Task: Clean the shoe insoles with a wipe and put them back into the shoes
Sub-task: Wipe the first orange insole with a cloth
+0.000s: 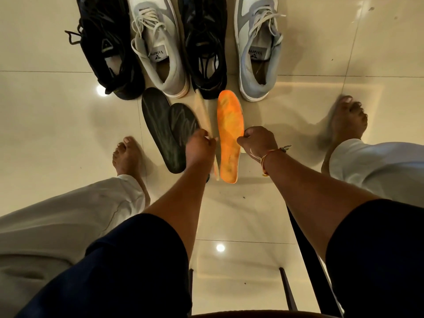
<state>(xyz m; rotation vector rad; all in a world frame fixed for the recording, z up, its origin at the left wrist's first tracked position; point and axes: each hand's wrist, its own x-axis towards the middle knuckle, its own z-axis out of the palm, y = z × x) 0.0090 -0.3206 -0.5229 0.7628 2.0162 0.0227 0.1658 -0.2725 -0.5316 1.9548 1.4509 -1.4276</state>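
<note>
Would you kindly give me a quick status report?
Left hand pinching tan insole. Right hand gripping orange insole. Two black insoles on floor. No wipe visible.

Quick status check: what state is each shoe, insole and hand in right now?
Black shoes: on floor, laces loose.
White-grey shoes: on floor, insoles out.
Black insoles: flat on floor, overlapping.
Orange insole: flat, right hand pinching its edge.
Tan insole: blurred, on edge, held by left hand.
</note>
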